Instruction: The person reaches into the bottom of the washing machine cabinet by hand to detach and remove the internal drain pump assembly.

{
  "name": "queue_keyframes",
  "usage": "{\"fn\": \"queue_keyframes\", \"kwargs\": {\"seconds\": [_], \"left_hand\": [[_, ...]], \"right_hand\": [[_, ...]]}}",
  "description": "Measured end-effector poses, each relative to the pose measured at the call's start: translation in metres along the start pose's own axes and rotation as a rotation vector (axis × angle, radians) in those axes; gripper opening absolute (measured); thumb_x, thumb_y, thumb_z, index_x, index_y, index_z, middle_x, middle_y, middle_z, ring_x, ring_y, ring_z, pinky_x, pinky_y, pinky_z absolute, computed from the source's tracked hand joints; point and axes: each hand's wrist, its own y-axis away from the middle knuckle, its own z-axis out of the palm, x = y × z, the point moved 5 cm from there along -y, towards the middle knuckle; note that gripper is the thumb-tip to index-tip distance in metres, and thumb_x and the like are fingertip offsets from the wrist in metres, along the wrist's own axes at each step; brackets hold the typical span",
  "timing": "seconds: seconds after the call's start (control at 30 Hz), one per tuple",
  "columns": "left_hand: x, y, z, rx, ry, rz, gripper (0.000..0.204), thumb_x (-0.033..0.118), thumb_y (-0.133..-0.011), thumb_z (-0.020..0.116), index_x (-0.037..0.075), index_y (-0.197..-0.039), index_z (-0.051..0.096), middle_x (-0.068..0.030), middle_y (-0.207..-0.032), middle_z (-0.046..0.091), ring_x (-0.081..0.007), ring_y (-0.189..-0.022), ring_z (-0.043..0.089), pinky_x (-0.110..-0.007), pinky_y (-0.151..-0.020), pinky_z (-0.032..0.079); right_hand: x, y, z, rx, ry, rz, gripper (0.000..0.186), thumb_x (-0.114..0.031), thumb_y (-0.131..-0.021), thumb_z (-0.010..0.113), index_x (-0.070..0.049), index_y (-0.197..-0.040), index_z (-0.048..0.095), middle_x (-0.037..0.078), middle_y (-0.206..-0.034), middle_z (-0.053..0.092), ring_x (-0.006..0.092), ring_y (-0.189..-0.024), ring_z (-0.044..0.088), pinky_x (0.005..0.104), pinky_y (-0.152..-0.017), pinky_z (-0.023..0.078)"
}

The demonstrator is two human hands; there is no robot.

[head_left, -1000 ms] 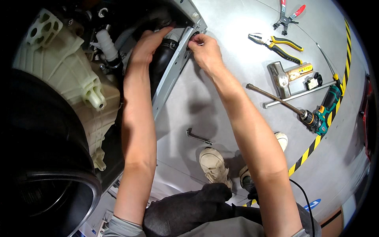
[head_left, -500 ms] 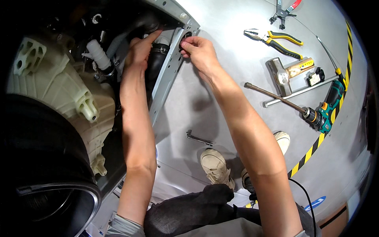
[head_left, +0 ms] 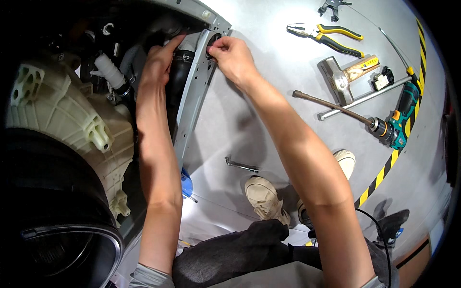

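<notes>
My left hand (head_left: 157, 63) reaches inside an opened machine, beside a black rubber hose (head_left: 180, 69) with a clamp near its top. One finger stretches up toward a dark fitting; the other fingers curl down, and what they hold is hidden. On the outer side of the grey metal panel (head_left: 190, 98), my right hand (head_left: 233, 58) is closed, its thumb and fingertips pinching a small round black part (head_left: 212, 44) at the panel's upper end. My fingers cover much of that part. A white ribbed tube (head_left: 110, 71) stands left of my left hand.
A cream plastic housing (head_left: 67, 108) and a dark round opening (head_left: 103, 230) fill the left side. On the floor lie pliers (head_left: 326, 38), a hammer (head_left: 337, 79), a metal bar (head_left: 365, 100), a cordless drill (head_left: 396, 127) with a long bit, and a small wrench (head_left: 241, 165).
The whole view has shifted a little, so machine and tools sit slightly further left. Both hands keep their places at the panel and inside the machine.
</notes>
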Motion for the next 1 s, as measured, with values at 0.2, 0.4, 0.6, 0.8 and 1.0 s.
{"fn": "queue_keyframes", "kwargs": {"seconds": [0.2, 0.4, 0.6, 0.8, 1.0], "left_hand": [[0.017, 0.023, 0.01, 0.047, -0.12, -0.047, 0.068, 0.03, -0.077, 0.08, -0.016, -0.118, 0.052, -0.0131, -0.088, 0.063, -0.0183, -0.076, 0.062, -0.029, -0.063, 0.05], [-0.005, -0.016, -0.02, -0.148, -0.409, 0.312, 0.057, 0.03, -0.08, 0.074, -0.009, -0.119, 0.06, -0.0151, -0.1, 0.065, -0.0235, -0.093, 0.062, -0.032, -0.082, 0.048], [0.024, 0.015, 0.004, -0.004, -0.43, 0.195, 0.058, 0.04, -0.08, 0.076, -0.008, -0.112, 0.066, -0.0173, -0.109, 0.067, -0.0225, -0.097, 0.062, -0.032, -0.086, 0.047], [0.023, 0.016, 0.005, -0.015, -0.477, 0.152, 0.052, 0.038, -0.08, 0.078, -0.006, -0.106, 0.068, -0.0117, -0.106, 0.068, -0.0199, -0.092, 0.063, -0.032, -0.085, 0.048], [0.017, 0.022, 0.011, -0.156, -0.061, 0.281, 0.035, 0.022, -0.083, 0.076, -0.005, -0.103, 0.069, -0.0081, -0.1, 0.069, -0.0162, -0.089, 0.063, -0.028, -0.081, 0.048]], "right_hand": [[-0.008, 0.014, -0.004, 0.11, 0.087, 0.011, 0.02, -0.019, -0.084, 0.067, 0.0, -0.09, 0.068, 0.015, -0.084, 0.069, 0.029, -0.08, 0.066, 0.0374, -0.076, 0.052], [-0.013, 0.017, 0.003, 0.091, 0.11, -0.021, 0.019, -0.017, -0.085, 0.066, 0.0, -0.092, 0.065, 0.015, -0.084, 0.068, 0.0301, -0.08, 0.065, 0.0385, -0.076, 0.051], [-0.017, 0.016, 0.004, 0.139, 0.195, -0.135, 0.018, -0.013, -0.088, 0.061, 0.003, -0.097, 0.06, 0.011, -0.079, 0.064, 0.019, -0.073, 0.06, 0.0327, -0.072, 0.049], [-0.013, 0.025, 0.008, 0.207, 0.213, -0.238, 0.015, -0.009, -0.088, 0.061, 0.003, -0.097, 0.058, 0.01, -0.081, 0.061, 0.0173, -0.071, 0.056, 0.0324, -0.071, 0.048], [-0.015, 0.024, 0.005, 0.175, 0.176, -0.245, 0.012, -0.005, -0.089, 0.061, 0.003, -0.096, 0.058, 0.008, -0.08, 0.056, 0.0153, -0.071, 0.051, 0.0295, -0.069, 0.047]]}}
